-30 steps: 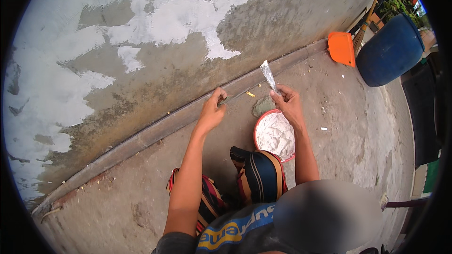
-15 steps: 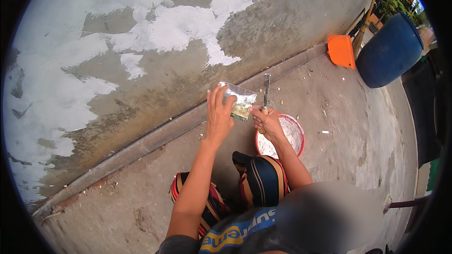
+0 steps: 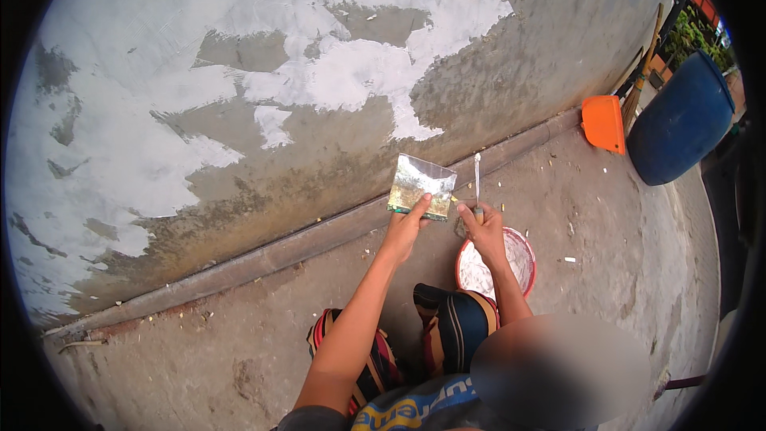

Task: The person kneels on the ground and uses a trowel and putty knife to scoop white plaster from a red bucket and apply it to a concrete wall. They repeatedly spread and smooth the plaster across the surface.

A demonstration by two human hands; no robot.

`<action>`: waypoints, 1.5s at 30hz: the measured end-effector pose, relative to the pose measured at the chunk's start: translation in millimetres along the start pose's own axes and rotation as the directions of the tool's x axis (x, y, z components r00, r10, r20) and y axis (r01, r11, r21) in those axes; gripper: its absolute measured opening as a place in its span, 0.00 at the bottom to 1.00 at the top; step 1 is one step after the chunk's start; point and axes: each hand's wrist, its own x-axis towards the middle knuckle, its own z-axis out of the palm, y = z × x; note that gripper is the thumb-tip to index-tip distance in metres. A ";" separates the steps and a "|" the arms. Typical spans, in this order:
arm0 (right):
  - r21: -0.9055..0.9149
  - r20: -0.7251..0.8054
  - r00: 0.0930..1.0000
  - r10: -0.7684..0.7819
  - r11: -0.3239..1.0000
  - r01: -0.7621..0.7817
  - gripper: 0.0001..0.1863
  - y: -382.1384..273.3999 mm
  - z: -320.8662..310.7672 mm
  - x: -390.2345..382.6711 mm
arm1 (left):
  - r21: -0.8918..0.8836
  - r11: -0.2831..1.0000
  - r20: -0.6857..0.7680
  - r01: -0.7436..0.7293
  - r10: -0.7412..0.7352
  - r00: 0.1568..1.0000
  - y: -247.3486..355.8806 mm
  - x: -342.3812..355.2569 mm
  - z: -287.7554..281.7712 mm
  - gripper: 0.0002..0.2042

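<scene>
My left hand [image 3: 405, 231] grips a clear, square flat plate [image 3: 418, 179] by its lower edge, thumb laid over its face. Whitish and yellowish residue smears the plate, and a green strip runs along its bottom edge. In my right hand [image 3: 487, 233] is a putty knife [image 3: 478, 175], held upright by its handle with the narrow blade seen nearly edge-on. The blade stands just right of the plate, apart from it. Below my right hand sits a round red-rimmed tub [image 3: 532, 259] of white paste, partly covered by my forearm and knee.
Ahead rises a grey wall [image 3: 311, 132] with patches of white filler [image 3: 343, 72]. A raised ledge [image 3: 319, 241] follows its foot. Farther right are an orange dustpan [image 3: 603, 124], a broom [image 3: 634, 100] and a blue barrel [image 3: 681, 120]. Small crumbs dot the concrete floor [image 3: 590, 295].
My left hand has shifted from the plate's upper edge and face to its lower edge. The putty knife has turned more edge-on. The whole view has shifted, so the surroundings sit lower and farther right.
</scene>
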 end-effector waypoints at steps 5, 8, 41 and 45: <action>-0.098 0.136 0.990 -0.034 0.994 0.048 0.17 -13.2 -7.8 -17.6 | -0.120 0.977 -0.148 -0.177 0.159 0.976 4.9 0.9 -11.2 0.27; -0.205 0.215 0.970 -0.111 0.966 0.156 0.17 -1.5 -11.9 -17.4 | -0.120 0.973 -0.156 -0.195 0.175 0.972 4.9 -1.2 -11.3 0.29; -0.226 0.031 0.968 -0.248 0.942 0.248 0.19 -27.1 -23.4 18.3 | -0.023 0.974 -0.162 -0.224 0.217 0.963 3.6 1.6 -12.7 0.23; -0.415 0.100 0.976 -0.195 0.883 0.219 0.18 -13.2 -18.7 6.3 | -0.010 0.982 -0.164 -0.187 0.183 0.969 -0.1 2.9 -12.4 0.23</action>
